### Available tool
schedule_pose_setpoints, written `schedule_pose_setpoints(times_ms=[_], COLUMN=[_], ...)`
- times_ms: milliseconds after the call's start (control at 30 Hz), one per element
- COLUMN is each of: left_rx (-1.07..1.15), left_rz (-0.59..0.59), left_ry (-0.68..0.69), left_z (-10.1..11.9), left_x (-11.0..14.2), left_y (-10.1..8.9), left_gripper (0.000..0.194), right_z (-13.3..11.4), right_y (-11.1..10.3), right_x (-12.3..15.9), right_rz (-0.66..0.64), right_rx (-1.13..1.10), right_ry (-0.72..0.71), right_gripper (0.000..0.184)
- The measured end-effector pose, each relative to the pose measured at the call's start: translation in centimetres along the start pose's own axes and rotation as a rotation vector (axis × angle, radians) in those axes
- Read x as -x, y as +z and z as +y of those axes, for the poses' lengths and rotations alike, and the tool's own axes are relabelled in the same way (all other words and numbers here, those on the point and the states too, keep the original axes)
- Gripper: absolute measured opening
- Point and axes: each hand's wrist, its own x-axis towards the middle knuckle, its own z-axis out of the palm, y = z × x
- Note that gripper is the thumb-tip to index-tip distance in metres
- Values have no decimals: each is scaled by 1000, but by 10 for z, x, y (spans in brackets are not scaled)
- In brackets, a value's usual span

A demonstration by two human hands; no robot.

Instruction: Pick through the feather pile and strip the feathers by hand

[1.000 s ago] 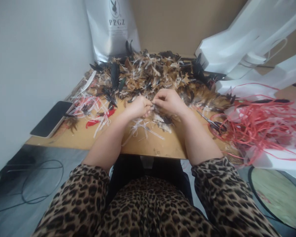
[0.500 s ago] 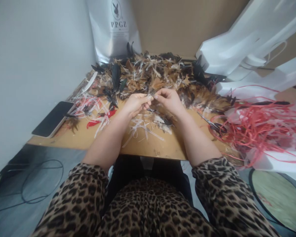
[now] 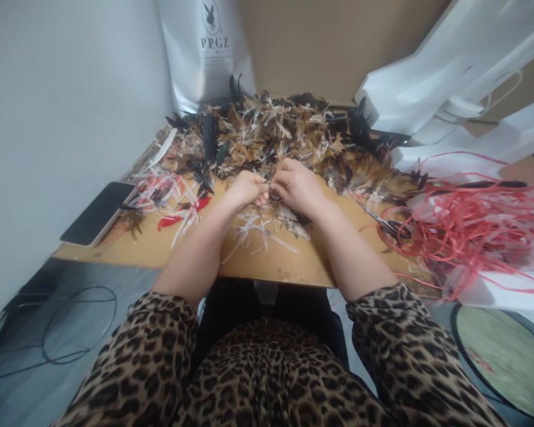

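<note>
The left hand [image 3: 245, 188] pinches a small blurred piece [image 3: 268, 185] before the feather pile [image 3: 271, 127], seemingly steadying it for the right hand [image 3: 296, 185], whose fingers curl inward, grip unclear; scissors [image 3: 388, 226] lie rightward on the tabletop [image 3: 309, 267], apparently for easy reach.

The shirt [image 3: 267, 379] has dark spots on tan, like a leopard, and the trousers [image 3: 231, 302] are black. The heap of feathers [image 3: 285, 127] is brown and tan, with black and white bits mixed in. The ribbons [image 3: 485, 225] are pinkish red and whitish. One small scrap [image 3: 169, 222] is bright red. The table [image 3: 307, 267] is yellowy brown. The phone [image 3: 98, 213] has a black screen and a pale edge. The bag [image 3: 213, 77] is silvery, with a dark bunny picture and dark letters. The round thing [image 3: 507, 356] is pale green with a black rim.
</note>
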Motion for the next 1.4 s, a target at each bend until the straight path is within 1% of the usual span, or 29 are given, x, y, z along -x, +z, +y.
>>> schedule_pose_setpoints(times_ms=[100,167,267,300,367,433,500,600,700,767,867,967,1100,1167,1233,1333,1400], left_rx=[-144,-169,-126,-92,-1,138,317,577,747,789,776,763,758,711,618,434,347], left_rz=[-117,-230,-387,-425,-483,-503,-461,-399,-434,-432,-385,-384,-367,-345,-300,-214,-176], left_ry=[15,39,68,71,67,57,42,3,-64,-107,-146,-163,-157,-117,-57,-10,2], left_z=[0,1,4,6,8,9,9,8,8,9,11,12,10,9,7,3,1], left_x=[3,6,11,12,15,17,17,15,14,14,16,16,11,8,6,3,2], left_y=[-1,-3,-7,-8,-9,-8,-7,-5,-4,-2,-1,1,3,3,1,-3,-6], left_gripper=[20,19,20,21,22,22,22,17,10,13,18,17,14,15,19,23,26], right_z=[3,8,16,18,18,13,7,-2,-6,-6,-5,-6,-5,-3,1,9,13], right_y=[-4,-6,-7,-7,-5,-1,3,8,10,11,12,11,2,-4,-8,-8,-7], right_x=[0,0,0,1,1,1,-1,-4,-6,-6,-6,-7,-7,-7,-7,-7,-7], right_rz=[-23,-75,-216,-236,-214,-148,-75,20,80,119,148,179,204,214,232,243,238], right_rx=[-119,-287,-629,-751,-981,-1158,-1273,-1366,-1386,-1374,-1318,-1236,-1109,-1028,-936,-807,-746], right_ry=[3,57,215,276,381,456,490,495,489,479,460,444,440,432,433,455,469], right_gripper=[15,13,15,17,22,28,34,38,37,37,35,33,29,24,19,15,14])
